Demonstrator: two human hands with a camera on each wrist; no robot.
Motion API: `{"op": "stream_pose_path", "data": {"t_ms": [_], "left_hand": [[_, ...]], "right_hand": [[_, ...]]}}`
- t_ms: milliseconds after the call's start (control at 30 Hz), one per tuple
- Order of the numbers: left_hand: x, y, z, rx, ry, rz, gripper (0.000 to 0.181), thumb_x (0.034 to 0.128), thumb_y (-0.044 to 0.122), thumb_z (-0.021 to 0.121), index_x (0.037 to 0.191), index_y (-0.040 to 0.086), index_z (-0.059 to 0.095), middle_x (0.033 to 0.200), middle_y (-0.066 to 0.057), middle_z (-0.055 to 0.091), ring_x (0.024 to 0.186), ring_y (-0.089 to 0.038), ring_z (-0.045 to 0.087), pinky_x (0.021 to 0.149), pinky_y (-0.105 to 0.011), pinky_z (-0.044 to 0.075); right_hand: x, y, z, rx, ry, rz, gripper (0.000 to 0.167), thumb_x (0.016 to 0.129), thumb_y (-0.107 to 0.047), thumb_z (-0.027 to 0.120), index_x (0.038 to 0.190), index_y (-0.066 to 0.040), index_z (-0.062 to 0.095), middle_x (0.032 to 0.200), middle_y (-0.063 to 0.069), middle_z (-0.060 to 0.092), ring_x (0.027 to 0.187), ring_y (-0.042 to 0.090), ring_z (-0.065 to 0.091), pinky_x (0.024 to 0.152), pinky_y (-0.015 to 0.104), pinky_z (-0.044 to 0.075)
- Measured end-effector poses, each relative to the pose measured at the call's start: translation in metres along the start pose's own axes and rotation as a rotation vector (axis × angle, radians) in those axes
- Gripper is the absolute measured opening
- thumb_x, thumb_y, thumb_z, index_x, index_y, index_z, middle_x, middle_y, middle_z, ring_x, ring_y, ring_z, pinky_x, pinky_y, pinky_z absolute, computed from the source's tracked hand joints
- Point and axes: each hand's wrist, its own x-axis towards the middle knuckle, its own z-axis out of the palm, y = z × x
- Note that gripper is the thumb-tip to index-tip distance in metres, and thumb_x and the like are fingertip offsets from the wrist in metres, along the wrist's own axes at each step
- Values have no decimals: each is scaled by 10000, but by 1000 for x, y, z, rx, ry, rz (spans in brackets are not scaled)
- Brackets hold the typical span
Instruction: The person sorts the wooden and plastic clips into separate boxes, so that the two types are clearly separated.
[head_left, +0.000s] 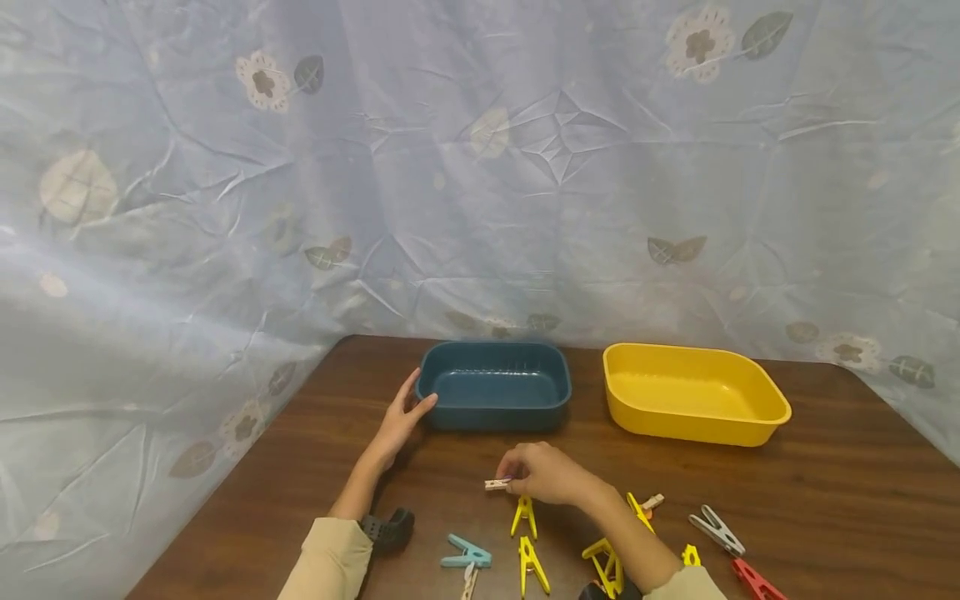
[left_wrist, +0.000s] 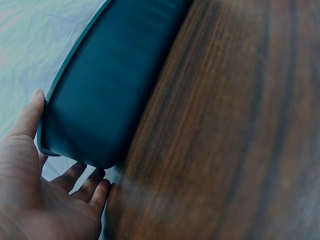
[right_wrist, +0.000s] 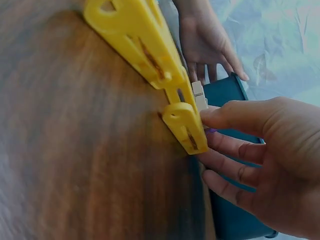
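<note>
My right hand (head_left: 547, 475) pinches a small pale wooden clothespin (head_left: 497, 484) between thumb and fingers, just above the table. In the right wrist view the clothespin (right_wrist: 199, 95) sticks out past the thumb, beside yellow clothespins (right_wrist: 185, 127). At the left end of the dark blue bin (head_left: 491, 417), my left hand (head_left: 393, 429) rests with its fingers spread against the wall. The left wrist view shows the thumb at the rim of the bin (left_wrist: 100, 95) and the other fingers at its end. Below the right hand lie yellow clothespins (head_left: 529, 567).
A yellow bin (head_left: 693, 427) stands right of the blue one. Toward the front lie a light blue clothespin (head_left: 468, 553), another wooden one (head_left: 469, 582), a grey one (head_left: 717, 531) and a red one (head_left: 756, 580). A patterned cloth (head_left: 480, 208) hangs behind the table (head_left: 840, 492).
</note>
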Motion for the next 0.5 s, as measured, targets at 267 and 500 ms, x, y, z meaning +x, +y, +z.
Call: {"op": "stream_pose_path", "data": {"t_ms": [267, 500], "left_hand": [[1, 5, -1, -18, -3, -12, 720, 900, 351, 590, 1476, 205, 184, 1455, -239, 192, 1305, -412, 208, 999, -560, 229], [-10, 24, 2, -48, -24, -23, 702, 922, 258, 572, 1479, 135, 162, 1455, -275, 150, 1309, -431, 169, 1009, -560, 201]], "right_hand": [[-1, 4, -17, -38, 17, -13, 83, 817, -74, 678, 881, -127, 681, 785, -121, 542, 711, 75, 483, 628, 250, 430], [-2, 8, -37, -65, 54, 1, 84, 835, -90, 665, 912, -115, 686, 824, -91, 597, 717, 98, 513, 629, 260, 453]]}}
